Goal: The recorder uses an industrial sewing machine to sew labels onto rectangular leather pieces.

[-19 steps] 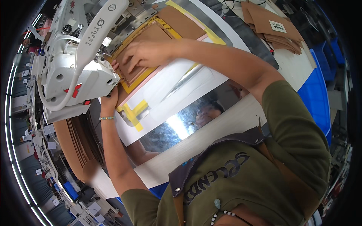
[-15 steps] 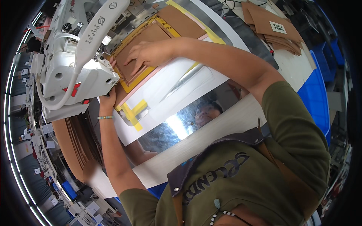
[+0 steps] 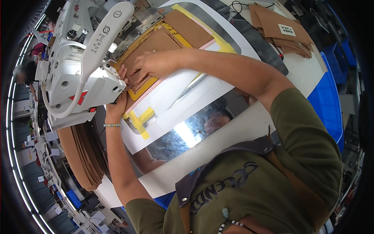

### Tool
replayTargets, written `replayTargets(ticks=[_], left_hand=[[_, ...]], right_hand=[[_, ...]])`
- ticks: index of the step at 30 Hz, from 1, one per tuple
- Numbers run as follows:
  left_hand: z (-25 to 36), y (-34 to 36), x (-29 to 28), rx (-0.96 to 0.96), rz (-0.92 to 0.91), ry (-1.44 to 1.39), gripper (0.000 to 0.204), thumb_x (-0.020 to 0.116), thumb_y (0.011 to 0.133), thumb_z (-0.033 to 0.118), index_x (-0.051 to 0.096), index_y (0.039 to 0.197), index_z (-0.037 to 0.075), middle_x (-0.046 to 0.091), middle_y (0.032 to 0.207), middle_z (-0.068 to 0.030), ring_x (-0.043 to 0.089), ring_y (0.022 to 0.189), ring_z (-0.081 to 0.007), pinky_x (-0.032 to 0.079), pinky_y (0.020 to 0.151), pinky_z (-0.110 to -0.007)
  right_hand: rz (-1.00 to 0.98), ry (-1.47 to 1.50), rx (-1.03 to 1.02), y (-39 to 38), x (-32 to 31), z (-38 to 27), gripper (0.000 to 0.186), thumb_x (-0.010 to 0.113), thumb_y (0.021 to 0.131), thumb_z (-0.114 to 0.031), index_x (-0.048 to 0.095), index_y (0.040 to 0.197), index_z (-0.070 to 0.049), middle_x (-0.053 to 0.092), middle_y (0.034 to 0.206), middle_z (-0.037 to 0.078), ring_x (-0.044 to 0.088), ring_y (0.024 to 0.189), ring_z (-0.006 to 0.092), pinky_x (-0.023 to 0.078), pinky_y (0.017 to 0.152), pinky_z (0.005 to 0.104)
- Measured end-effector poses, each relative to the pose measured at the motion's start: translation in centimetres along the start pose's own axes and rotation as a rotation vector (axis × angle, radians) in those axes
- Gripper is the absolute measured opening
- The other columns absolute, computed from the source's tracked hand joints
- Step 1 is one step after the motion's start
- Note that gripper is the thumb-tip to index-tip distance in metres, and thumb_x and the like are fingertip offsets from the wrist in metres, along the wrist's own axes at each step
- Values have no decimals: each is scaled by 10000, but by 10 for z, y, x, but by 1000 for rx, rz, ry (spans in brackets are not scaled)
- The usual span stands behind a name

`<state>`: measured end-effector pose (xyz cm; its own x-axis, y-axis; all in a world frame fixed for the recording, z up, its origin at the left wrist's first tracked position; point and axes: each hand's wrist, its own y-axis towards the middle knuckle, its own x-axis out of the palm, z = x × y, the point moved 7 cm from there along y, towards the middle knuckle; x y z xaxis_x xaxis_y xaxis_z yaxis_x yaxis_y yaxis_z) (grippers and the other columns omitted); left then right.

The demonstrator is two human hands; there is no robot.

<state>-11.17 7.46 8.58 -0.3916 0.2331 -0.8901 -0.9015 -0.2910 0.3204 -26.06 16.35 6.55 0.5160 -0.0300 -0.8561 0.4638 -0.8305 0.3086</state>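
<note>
Because the stack of brown pieces [image 3: 83, 156] at the left stands close to the sewing machine [image 3: 83, 85], a stray nudge might topple it. Next comes the left hand [image 3: 119, 103], partly hidden by the machine; whether it pinches anything I cannot tell, but its fingertips seem close enough to be hurt should the machine start. Just right of it, the near yellow tape [image 3: 142, 119] could peel if a wrist dragged over it. Farther right, the brown panel [image 3: 150, 45] lies inside the yellow frame [image 3: 177, 35], and the right hand [image 3: 156, 64] rests there, fingers loosely spread; uneven pressure could skew the panel or shift the frame
</note>
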Motion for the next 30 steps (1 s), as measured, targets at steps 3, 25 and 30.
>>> replayTargets(ticks=[3, 25, 30], left_hand=[[-11, 2, -2, 50, 24, -93, 423, 610, 1035, 27, 680, 1449, 76, 656, 1520, -127, 578, 1444, -267, 402, 1231, -392], [-18, 1, -10, -14, -66, -252, 581, 591, 912, -115, 659, 1461, 66, 629, 1562, -87, 587, 1429, -219, 389, 1254, -354], [-32, -18, -9, -21, -44, -75, 494, 597, 935, -101, 684, 1403, 32, 689, 1446, -157, 645, 1341, -288, 464, 1163, -384]], right_hand=[[25, -30, -12, -2, -2, -1, 519, 591, 936, 13, 782, 1355, -229, 629, 1525, 95, 535, 1430, 312, 413, 1194, 482], [-72, -10, 11, 19, -3, -6, 390, 630, 908, -43, 814, 1239, -135, 702, 1382, 98, 612, 1310, 321, 491, 1098, 487], [23, -158, 51, 24, -3, 4, 379, 635, 910, -105, 815, 1239, -158, 719, 1383, 47, 609, 1313, 312, 493, 1085, 482]])
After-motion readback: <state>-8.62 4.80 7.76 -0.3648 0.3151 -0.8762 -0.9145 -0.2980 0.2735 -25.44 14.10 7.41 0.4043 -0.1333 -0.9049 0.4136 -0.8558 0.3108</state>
